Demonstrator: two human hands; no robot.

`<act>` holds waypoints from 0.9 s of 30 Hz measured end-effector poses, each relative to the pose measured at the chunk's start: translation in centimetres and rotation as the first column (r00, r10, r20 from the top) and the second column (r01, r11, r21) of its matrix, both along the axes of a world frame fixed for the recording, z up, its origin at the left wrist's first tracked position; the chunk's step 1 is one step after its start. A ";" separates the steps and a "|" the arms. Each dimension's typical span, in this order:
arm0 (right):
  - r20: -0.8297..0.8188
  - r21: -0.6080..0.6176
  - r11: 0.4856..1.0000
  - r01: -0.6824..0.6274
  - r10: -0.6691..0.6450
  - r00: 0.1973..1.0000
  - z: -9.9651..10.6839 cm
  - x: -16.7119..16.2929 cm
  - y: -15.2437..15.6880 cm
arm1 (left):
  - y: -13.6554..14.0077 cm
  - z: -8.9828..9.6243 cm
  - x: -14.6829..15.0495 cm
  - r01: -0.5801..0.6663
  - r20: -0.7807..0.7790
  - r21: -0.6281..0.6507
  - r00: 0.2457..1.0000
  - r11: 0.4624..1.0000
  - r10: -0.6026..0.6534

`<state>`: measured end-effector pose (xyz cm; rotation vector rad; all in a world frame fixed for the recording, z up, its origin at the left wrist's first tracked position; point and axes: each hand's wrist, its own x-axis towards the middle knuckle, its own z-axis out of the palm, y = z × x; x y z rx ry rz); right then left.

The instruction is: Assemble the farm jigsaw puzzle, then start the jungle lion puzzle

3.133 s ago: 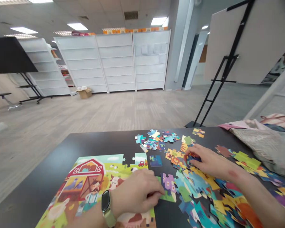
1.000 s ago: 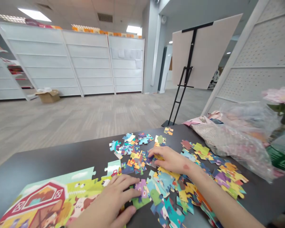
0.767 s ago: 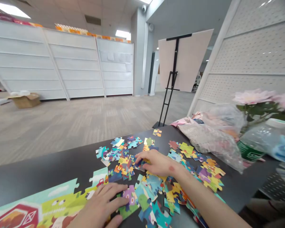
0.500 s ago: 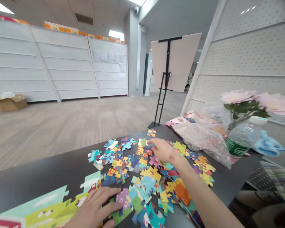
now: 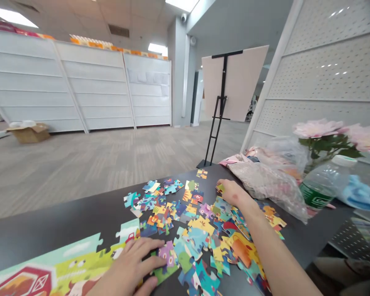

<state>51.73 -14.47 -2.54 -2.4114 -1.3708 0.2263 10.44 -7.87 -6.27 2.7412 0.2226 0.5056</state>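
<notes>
My left hand lies palm down with its fingers apart, over the lower edge of the joined puzzle, which shows a red barn and green fields. Its fingertips reach a purple puzzle piece with eyes. My right hand is stretched to the far side of the loose pieces. Its fingers are closed on a small yellow-green puzzle piece, partly covered by them. Between the hands many loose puzzle pieces overlap in a heap, some hidden under my right forearm.
Crumpled plastic bags, a green-labelled bottle, a blue cloth and pink flowers crowd the right end of the dark table. Beyond the far edge stands an easel. A cardboard box is on the floor.
My right hand has moved rightward from the middle pieces to the yellow-green piece and closed on it. My left hand stays on the puzzle. The view has turned slightly left.
</notes>
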 end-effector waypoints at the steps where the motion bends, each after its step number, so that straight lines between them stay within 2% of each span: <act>1: -0.027 0.024 0.999 -0.027 0.028 0.999 0.4 -0.3 0.1 | 0.2 0.1 0.0 0.029 -0.008 0.003 1.000 1.000 -0.029; 3: -0.096 0.069 0.994 -0.087 0.094 0.991 1.3 -0.9 0.2 | 0.2 0.8 0.1 0.065 -0.041 -0.010 0.997 0.998 -0.065; 6: -0.241 0.123 0.978 -0.169 0.195 0.951 2.5 -1.8 0.3 | -0.5 2.7 0.1 0.026 -0.107 -0.079 0.994 0.996 -0.035; 10: -0.572 0.218 0.961 -0.169 0.267 0.776 3.3 -3.0 0.2 | -1.7 5.0 0.2 -0.039 -0.163 -0.141 0.986 0.989 0.016; 12: -0.640 0.226 0.962 -0.153 0.265 0.721 3.3 -3.5 0.2 | -1.9 5.4 0.3 -0.047 -0.164 -0.155 0.986 0.987 0.022; 21: -0.618 0.241 0.948 -0.208 0.315 0.720 3.7 -4.8 0.4 | -1.8 5.5 0.4 -0.052 -0.180 -0.146 0.983 0.988 0.026; 24: -0.595 0.240 0.901 -0.362 0.431 0.679 3.3 -6.5 0.7 | -1.2 4.0 0.3 -0.007 -0.117 -0.089 0.993 0.996 -0.004; 25: -0.553 0.220 0.877 -0.427 0.472 0.687 3.0 -7.2 0.8 | -0.9 3.2 0.2 0.024 -0.085 -0.056 0.996 0.998 -0.029; 27: -0.406 0.164 0.855 -0.492 0.514 0.756 2.5 -8.3 1.3 | -0.3 1.4 0.2 0.062 -0.021 0.004 0.998 0.998 -0.062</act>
